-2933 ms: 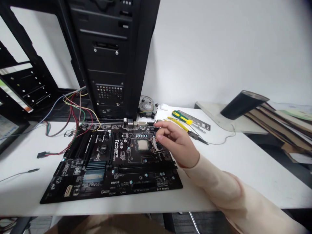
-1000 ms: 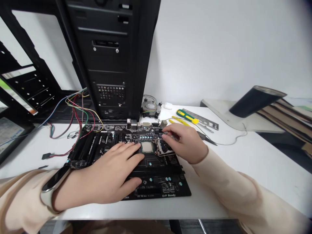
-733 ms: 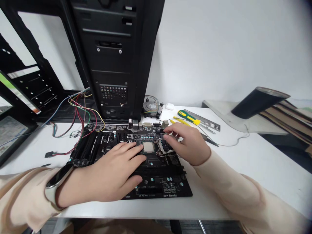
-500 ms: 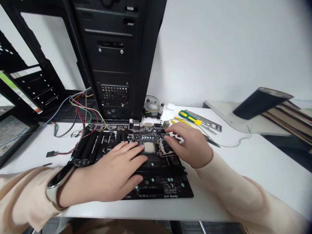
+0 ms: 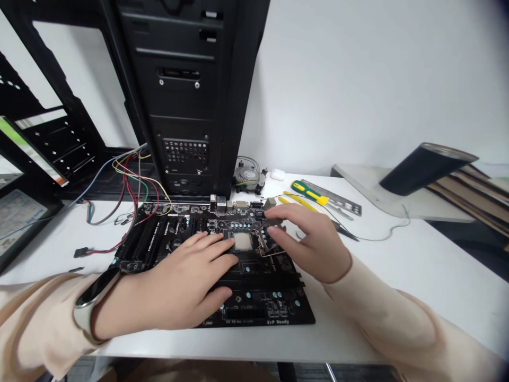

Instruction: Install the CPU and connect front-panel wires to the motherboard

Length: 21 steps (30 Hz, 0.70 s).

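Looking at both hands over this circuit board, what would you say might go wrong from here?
The right hand is at the metal frame beside the chip; a slip might knock either.
The left hand lies across the circuit board, so hard pressure could strain small parts.
Loose wires hang over the board's far left part and may snag.

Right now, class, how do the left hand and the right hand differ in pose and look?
The left hand lies spread, palm down, on the motherboard; the right hand is raised, with thumb and index finger apart near the metal socket frame. The left hand has a wristband; the right hand shows none. Both have cream sleeves.
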Each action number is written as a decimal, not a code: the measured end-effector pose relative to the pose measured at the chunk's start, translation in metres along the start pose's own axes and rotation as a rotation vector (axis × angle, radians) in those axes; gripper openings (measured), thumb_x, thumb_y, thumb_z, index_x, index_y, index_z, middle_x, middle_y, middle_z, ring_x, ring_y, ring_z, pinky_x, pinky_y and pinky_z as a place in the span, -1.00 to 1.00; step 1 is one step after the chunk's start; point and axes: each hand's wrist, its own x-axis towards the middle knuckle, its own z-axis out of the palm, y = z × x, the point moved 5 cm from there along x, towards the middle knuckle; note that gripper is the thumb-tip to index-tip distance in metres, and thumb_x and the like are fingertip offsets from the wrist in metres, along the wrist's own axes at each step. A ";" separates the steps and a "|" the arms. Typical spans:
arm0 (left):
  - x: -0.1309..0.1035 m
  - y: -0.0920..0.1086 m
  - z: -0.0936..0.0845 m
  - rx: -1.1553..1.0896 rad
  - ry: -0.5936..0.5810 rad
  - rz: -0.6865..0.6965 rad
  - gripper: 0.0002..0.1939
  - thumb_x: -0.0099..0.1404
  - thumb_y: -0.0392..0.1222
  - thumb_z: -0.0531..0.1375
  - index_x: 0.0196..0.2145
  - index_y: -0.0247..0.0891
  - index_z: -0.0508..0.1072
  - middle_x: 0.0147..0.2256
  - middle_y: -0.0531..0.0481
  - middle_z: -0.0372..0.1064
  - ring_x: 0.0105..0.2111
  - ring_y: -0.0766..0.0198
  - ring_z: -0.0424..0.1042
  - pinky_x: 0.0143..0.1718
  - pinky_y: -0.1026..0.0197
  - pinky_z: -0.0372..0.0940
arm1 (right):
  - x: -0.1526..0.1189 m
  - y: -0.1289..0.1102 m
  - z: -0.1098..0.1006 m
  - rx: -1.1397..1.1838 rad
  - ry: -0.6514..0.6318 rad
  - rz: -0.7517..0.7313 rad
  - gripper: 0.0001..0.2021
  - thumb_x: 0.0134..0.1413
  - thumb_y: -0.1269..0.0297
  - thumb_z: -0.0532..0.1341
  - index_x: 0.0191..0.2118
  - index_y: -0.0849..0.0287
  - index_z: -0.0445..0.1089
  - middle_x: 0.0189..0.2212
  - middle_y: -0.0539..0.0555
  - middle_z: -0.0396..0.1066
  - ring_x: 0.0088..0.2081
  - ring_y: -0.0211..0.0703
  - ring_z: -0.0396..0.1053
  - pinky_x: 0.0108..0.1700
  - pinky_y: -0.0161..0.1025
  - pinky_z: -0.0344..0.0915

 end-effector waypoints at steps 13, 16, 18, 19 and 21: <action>0.003 0.002 -0.003 -0.051 0.008 -0.002 -0.61 0.28 -0.15 0.10 0.05 -0.28 0.32 0.02 -0.18 0.32 0.05 -0.02 0.27 0.11 -0.15 0.14 | -0.007 -0.016 0.018 0.054 -0.185 -0.243 -0.88 0.14 0.41 0.11 -0.25 0.23 0.39 -0.33 0.14 0.53 -0.29 -0.15 0.47 -0.25 -0.21 0.42; 0.001 0.002 -0.003 -0.042 0.034 0.004 -0.64 0.27 -0.16 0.10 0.01 -0.28 0.34 0.01 -0.20 0.31 0.05 -0.03 0.26 0.10 -0.14 0.16 | -0.006 -0.017 0.020 -0.023 -0.225 -0.260 -0.84 0.15 0.40 0.08 -0.35 0.23 0.41 -0.48 0.09 0.48 -0.45 -0.18 0.40 -0.39 -0.24 0.34; 0.000 0.001 -0.004 -0.037 0.050 0.000 -0.67 0.27 -0.16 0.10 -0.02 -0.28 0.37 -0.01 -0.21 0.30 0.05 -0.04 0.25 0.08 -0.15 0.18 | -0.005 -0.016 0.017 -0.078 -0.214 -0.235 -0.82 0.15 0.39 0.09 -0.41 0.22 0.41 -0.55 0.05 0.44 -0.50 -0.23 0.36 -0.45 -0.28 0.26; 0.000 0.001 -0.004 -0.035 0.058 -0.001 -0.68 0.27 -0.17 0.10 -0.04 -0.28 0.38 -0.02 -0.22 0.30 0.05 -0.05 0.25 0.07 -0.16 0.18 | -0.004 -0.016 0.015 -0.102 -0.199 -0.221 -0.80 0.14 0.38 0.10 -0.44 0.22 0.41 -0.58 0.03 0.42 -0.53 -0.25 0.33 -0.47 -0.30 0.22; -0.001 0.001 -0.005 -0.031 0.074 0.001 -0.70 0.27 -0.18 0.09 -0.06 -0.29 0.39 -0.01 -0.24 0.29 0.06 -0.06 0.24 0.07 -0.18 0.19 | -0.003 -0.014 0.010 -0.138 -0.165 -0.199 -0.77 0.14 0.36 0.10 -0.51 0.21 0.39 -0.66 0.00 0.36 -0.60 -0.29 0.26 -0.53 -0.32 0.13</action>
